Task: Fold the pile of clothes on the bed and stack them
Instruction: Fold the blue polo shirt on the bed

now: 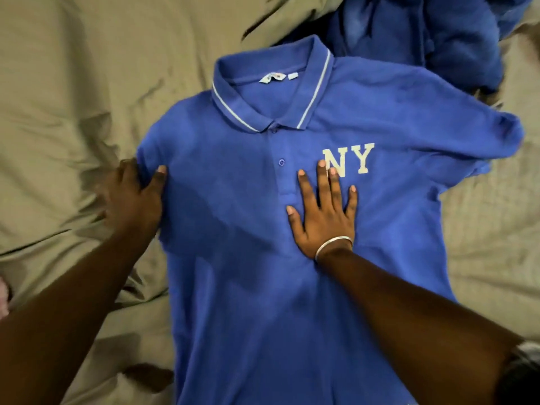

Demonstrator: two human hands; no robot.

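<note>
Head cam: blue NY polo shirt (248, 229) lies face-up and spread out on the bed's tan sheet (73, 97), collar pointing away. The right hand (323, 213) rests flat on the chest, fingers spread, fingertips touching the NY letters, no grip there. The left hand (133, 197) has its grip pinching the shirt's sleeve edge, thumb on top; a heap of blue clothes (423, 30) sits beyond the right hand.

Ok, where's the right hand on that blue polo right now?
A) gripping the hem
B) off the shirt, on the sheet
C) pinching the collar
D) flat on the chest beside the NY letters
D: the right hand lies flat, fingers spread, on the blue polo, fingertips touching the NY letters.
</note>
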